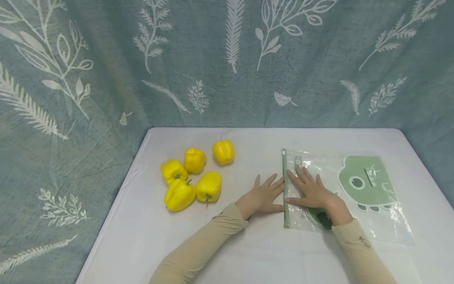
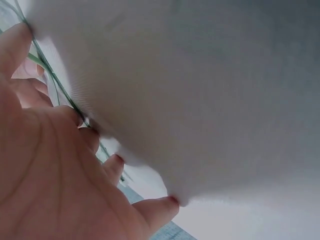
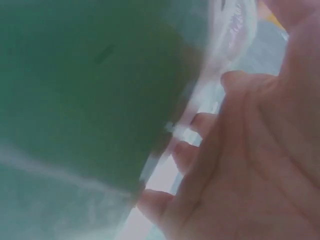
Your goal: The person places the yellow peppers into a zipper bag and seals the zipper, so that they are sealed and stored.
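Note:
A clear plastic zip bag [image 1: 383, 225] printed with a green dinosaur face lies flat on the table, its green zip strip [image 1: 286, 217] facing left. My right hand [image 1: 310, 193] rests on the bag with fingers spread, fingertips close to the strip. From the other side, my left hand [image 1: 261, 197] lies spread on the cloth, its fingertips right at the strip. In the left wrist view, the fingers [image 2: 155, 212] of that hand press the white cloth along the green edge. Green print fills much of the right wrist view beside my right fingers [image 3: 155, 202].
Several yellow bell peppers [image 1: 209, 186] sit in a loose group on the left half of the white-covered table [image 1: 248, 252]. One pepper [image 1: 223, 152] stands a little apart at the back. A blue-green curtain [image 1: 213, 47] with white leaf patterns hangs behind and at the sides.

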Motion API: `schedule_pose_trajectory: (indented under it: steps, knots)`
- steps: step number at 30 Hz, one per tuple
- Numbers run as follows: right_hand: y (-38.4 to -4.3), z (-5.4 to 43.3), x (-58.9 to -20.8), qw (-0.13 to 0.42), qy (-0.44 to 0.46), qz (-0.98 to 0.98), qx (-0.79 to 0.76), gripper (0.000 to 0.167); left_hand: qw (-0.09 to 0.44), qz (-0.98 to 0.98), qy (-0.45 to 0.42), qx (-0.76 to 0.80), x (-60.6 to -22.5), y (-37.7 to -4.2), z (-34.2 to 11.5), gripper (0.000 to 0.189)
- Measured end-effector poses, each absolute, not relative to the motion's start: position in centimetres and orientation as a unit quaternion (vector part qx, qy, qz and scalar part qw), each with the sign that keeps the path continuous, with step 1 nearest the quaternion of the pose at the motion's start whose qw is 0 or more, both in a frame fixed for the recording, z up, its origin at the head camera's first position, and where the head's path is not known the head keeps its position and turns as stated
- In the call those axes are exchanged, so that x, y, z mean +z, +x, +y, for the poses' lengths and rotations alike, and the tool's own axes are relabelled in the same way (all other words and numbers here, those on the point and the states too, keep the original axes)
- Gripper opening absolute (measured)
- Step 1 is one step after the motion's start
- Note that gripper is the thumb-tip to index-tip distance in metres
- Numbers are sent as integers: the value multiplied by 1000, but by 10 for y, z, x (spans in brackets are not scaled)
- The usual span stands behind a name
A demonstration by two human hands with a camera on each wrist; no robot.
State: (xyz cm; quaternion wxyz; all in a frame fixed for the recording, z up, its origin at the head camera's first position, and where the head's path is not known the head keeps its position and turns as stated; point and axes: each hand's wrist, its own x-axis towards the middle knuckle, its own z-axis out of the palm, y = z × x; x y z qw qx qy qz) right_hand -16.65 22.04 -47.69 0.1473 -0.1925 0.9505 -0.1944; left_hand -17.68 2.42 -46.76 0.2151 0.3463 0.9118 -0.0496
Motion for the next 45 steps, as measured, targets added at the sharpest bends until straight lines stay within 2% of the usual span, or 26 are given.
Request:
schedule_pose_trajectory:
  steps: [18, 28, 45]
  knots:
    - [-162, 217, -472, 116, -210, 965, -101, 78, 204, 912, 353, -41, -470, -178, 23, 79]
    - [-163, 221, -484, 66, -222, 968, -93, 76, 198, 913, 354, -44, -474, -177, 23, 80]
    - [-164, 226, -484, -20, -252, 964, -78, 74, 189, 915, 352, -50, -476, -175, 23, 79]
